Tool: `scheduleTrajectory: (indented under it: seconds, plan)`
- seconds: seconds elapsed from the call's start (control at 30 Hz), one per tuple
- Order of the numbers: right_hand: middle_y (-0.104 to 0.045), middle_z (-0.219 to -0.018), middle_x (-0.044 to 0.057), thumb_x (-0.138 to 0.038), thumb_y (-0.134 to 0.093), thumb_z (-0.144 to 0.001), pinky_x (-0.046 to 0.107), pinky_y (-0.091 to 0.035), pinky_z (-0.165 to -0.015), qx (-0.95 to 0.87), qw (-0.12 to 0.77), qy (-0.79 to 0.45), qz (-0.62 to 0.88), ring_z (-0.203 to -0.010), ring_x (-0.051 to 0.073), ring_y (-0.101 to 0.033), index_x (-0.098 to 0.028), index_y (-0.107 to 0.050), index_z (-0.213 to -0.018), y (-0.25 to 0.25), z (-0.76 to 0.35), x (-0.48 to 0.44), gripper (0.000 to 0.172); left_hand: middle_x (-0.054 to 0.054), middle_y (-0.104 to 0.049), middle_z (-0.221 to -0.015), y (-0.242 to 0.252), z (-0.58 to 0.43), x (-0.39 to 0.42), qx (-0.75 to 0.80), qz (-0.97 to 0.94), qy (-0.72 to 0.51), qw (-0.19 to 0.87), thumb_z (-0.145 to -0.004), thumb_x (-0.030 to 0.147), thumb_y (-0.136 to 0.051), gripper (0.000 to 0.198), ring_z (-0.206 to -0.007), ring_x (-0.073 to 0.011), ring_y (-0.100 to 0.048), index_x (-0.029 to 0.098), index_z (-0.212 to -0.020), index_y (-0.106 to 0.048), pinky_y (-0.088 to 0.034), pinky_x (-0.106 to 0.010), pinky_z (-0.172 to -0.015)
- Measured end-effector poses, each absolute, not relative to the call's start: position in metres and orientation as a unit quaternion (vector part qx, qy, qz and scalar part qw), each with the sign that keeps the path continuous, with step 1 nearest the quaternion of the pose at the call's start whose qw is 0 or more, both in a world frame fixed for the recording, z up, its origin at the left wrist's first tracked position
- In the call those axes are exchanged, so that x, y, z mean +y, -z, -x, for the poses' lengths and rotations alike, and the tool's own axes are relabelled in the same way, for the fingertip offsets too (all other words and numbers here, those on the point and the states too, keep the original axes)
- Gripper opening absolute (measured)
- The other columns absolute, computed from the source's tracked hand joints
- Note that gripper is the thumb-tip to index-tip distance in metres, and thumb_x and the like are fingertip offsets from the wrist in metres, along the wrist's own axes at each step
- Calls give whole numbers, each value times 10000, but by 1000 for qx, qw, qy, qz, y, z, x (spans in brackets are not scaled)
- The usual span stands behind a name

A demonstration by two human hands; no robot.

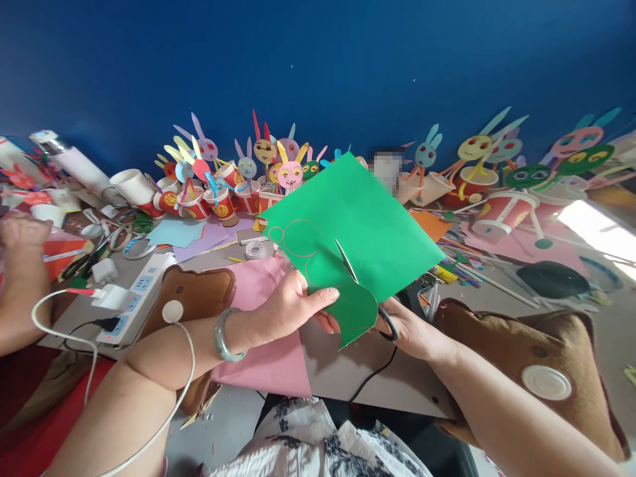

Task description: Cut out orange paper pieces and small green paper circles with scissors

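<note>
Left hand is pinching green paper; right hand is gripping scissors, blade pointing far-left.

Green paper, pink sheet, blue wall

Cups block passage behind the green paper.

No legible lettering anywhere.
</note>
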State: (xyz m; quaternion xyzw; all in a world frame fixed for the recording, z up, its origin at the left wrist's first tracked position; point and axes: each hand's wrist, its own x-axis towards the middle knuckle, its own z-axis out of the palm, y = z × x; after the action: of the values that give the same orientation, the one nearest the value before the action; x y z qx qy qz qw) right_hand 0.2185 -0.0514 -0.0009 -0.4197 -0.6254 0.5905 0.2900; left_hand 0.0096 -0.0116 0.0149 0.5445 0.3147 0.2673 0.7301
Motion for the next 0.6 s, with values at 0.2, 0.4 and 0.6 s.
scheduleTrajectory:
  seconds: [0.2, 0.4, 0.6]
  plan:
    - [-756, -894, 92, -635, -617, -848, 341, -550, -877, -625, 286, -591, 422, -976, 283, -663, -136, -731, -1071, 2, -222, -52, 558, -25, -705, -689, -16, -9, -10, 313, -559, -262, 721, -779, 551, -703, 376, -543, -144, -668, 182, -800, -638, -554, -256, -527]
    - [-762, -915, 90, -629, -634, -838, 348, -557, -867, -629, 285, -585, 426, -1007, 294, -657, -163, -729, -1116, 1, -224, -51, 551, -22, -660, -652, -13, -8, -5, 373, -565, -321, 662, -802, 524, -686, 374, -660, -151, -639, 167, -711, -623, -535, -275, -631]
    - [-751, -880, 74, -624, -642, -834, 301, -558, -763, -633, 279, -577, 435, -941, 274, -655, -161, -727, -1119, 1, -222, -51, 550, 0, -587, -607, -7, -7, 3, 372, -577, -387, 616, -829, 487, -657, 364, -665, -140, -560, 173, -654, -600, -465, -270, -615]
